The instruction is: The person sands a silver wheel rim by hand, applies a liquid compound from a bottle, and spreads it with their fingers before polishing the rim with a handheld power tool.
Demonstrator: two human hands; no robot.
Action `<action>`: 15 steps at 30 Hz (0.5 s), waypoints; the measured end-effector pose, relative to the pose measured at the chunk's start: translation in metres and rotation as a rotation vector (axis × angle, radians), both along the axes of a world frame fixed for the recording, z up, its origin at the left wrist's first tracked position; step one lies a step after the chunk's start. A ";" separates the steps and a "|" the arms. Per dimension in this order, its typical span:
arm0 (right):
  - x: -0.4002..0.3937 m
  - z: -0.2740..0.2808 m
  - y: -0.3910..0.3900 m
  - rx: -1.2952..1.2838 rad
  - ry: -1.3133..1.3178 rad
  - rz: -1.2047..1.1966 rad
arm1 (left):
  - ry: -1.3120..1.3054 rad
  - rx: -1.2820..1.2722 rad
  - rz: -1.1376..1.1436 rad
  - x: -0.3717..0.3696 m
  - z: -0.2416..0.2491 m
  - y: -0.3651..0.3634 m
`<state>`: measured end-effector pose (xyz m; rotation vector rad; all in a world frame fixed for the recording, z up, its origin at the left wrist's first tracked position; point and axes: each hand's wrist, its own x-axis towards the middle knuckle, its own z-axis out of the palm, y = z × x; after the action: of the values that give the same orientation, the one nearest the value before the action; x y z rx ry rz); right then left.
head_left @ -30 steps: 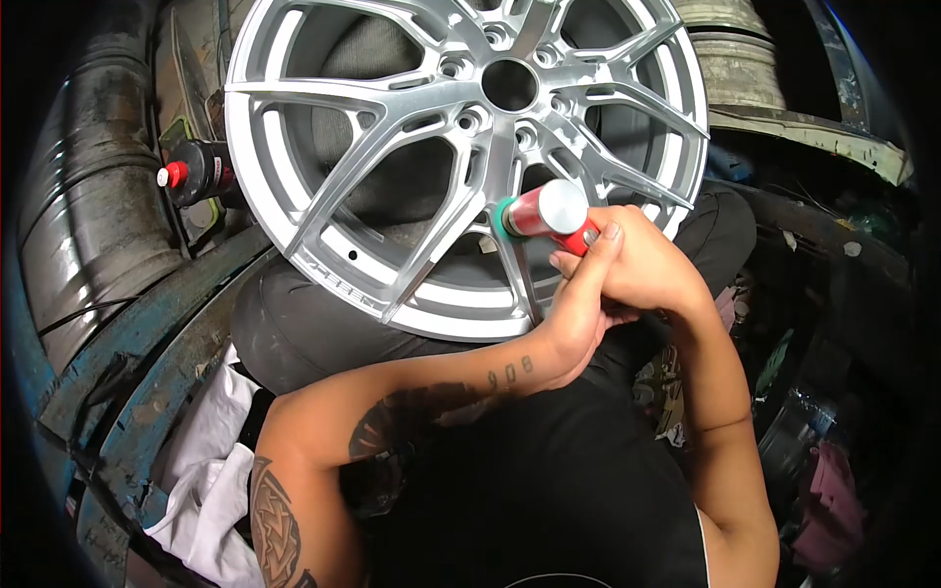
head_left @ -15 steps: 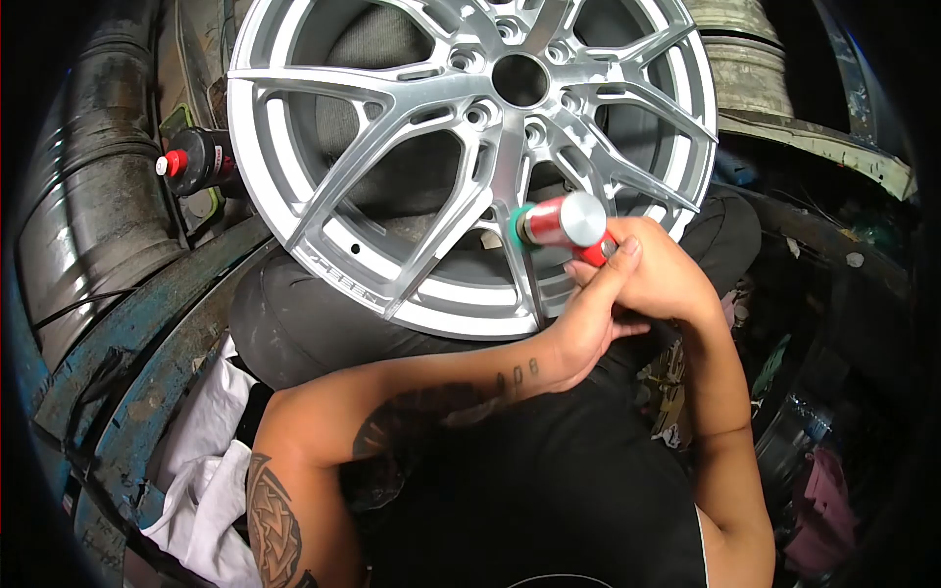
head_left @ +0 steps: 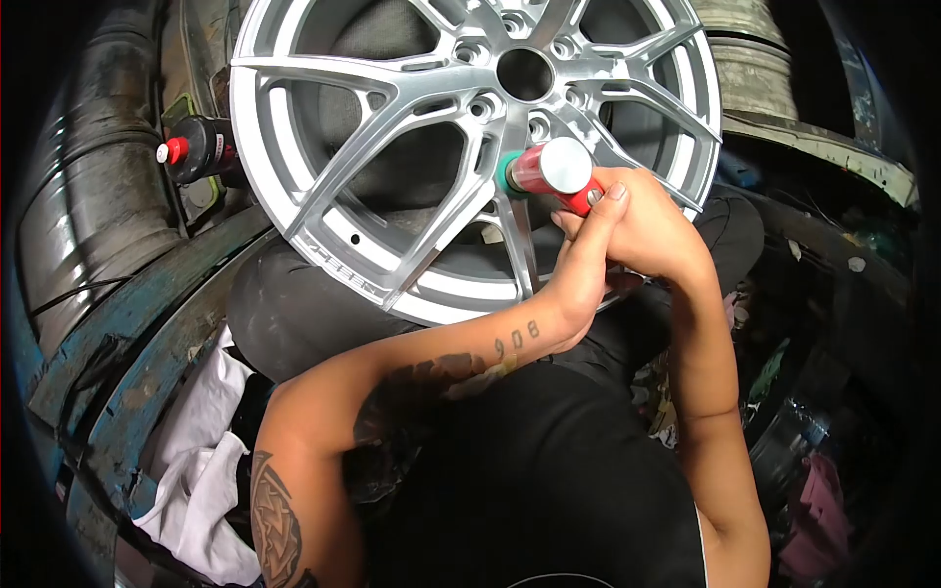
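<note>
A silver alloy wheel rim [head_left: 323, 196] with split spokes rests tilted across my legs. My right hand [head_left: 652, 220] is closed round the handle of a small red angle sander [head_left: 564, 167], which has a round silver head cap and a green disc. My left hand [head_left: 585, 260] is closed against it from the near side, its thumb lying over the handle beside my right hand. Most of the handle and several fingers are hidden. At a lower spoke, just below the hub hole, the green disc appears to touch the metal.
To the left stand a black bottle with a red cap [head_left: 201, 152] and a large dented metal drum [head_left: 108, 186]. A white cloth [head_left: 201, 490] hangs by the worn blue frame [head_left: 127, 412]. Another metal drum [head_left: 750, 69] and a ledge [head_left: 818, 147] are at right.
Both hands and the sander have moved up along the spoke, toward the hub. The wheel rim has shifted only slightly.
</note>
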<state>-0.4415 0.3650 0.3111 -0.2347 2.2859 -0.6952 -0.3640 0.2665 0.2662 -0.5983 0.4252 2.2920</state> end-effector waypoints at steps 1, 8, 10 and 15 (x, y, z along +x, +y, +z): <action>0.003 -0.003 0.001 -0.008 0.024 -0.008 | 0.000 -0.012 0.004 0.001 -0.001 0.001; 0.005 -0.005 -0.002 0.006 0.021 -0.058 | 0.064 0.015 -0.006 0.001 -0.008 -0.003; 0.003 0.003 -0.008 0.010 -0.039 -0.123 | 0.049 0.014 -0.030 0.001 -0.008 -0.006; 0.022 0.014 -0.004 0.015 -0.046 -0.089 | 0.000 0.117 -0.001 0.018 0.012 -0.007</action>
<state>-0.4197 0.3609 0.3249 -0.1096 2.2675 -0.7214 -0.3460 0.2595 0.2787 -0.5395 0.2894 2.2976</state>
